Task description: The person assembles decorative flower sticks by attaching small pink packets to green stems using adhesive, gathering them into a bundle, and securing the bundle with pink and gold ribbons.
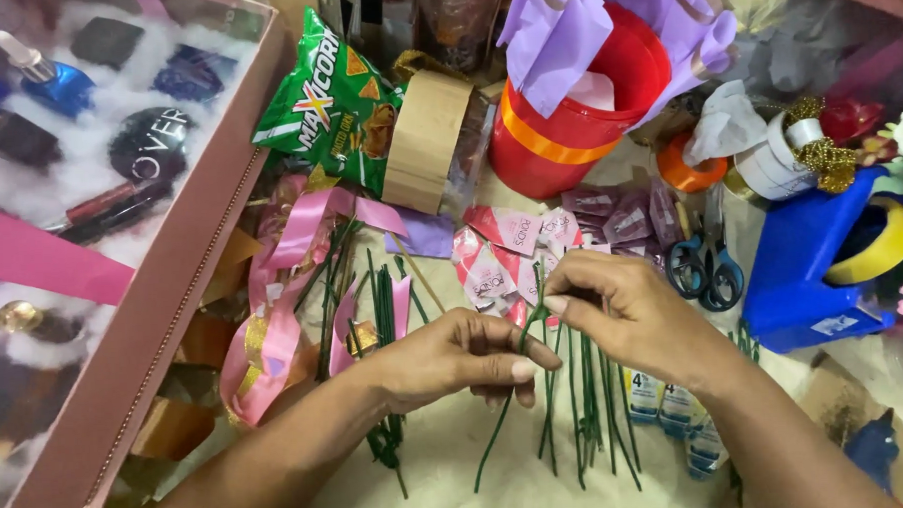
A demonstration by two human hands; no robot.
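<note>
Head view: both hands met at centre over a cluttered cream surface (449, 464). Left hand (455, 356) came in from near left, fingers curled, thumb and forefinger pinched on a thin green wire stem (504, 412). Right hand (624, 308) came from near right, fingertips pinched on the same stem's upper end, just above the left hand's grip. The stem ran slantwise from the fingers down toward the near edge.

More green stems (587, 410) lay loose under and just near of the right hand; another bunch (382, 317) lay left of the left hand. Pink sachets (501, 252) were scattered just beyond the hands. Pink ribbon (274, 330) was heaped at left, beside a pink gift box (163, 304) filled with cosmetics. Far centre stood a red bucket (558, 140) with lilac paper (554, 40) in it; a green snack bag (326, 103) and a tan roll (423, 140) lay left of it. Blue-handled scissors (707, 270) lay right of the hands, next to a blue container (807, 272). Small white bottles (667, 407) showed under the right forearm.
</note>
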